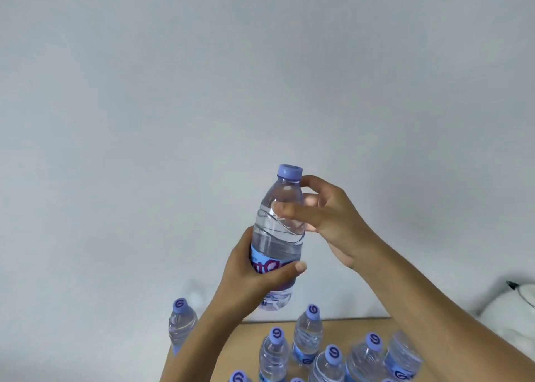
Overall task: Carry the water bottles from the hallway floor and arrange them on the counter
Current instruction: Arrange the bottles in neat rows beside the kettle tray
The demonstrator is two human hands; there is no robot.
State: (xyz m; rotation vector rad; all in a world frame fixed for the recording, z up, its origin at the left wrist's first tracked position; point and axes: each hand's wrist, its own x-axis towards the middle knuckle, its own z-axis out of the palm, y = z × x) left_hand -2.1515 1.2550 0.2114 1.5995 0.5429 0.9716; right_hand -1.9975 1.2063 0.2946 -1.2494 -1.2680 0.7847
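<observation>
I hold a clear water bottle (279,237) with a blue cap and blue label upright in the air, in front of a pale wall. My left hand (252,277) grips it around the label, thumb across the front. My right hand (324,216) holds the shoulder just below the cap, its fingers curled round the far side and thumb on the near side. Below, several more capped bottles (308,335) stand upright on the wooden counter (347,328). One bottle (182,323) stands apart at the left, partly behind my left forearm.
The pale wall (202,92) rises directly behind the counter. A white object with a dark tip (509,306) lies at the right edge. The counter's left edge falls near my left forearm.
</observation>
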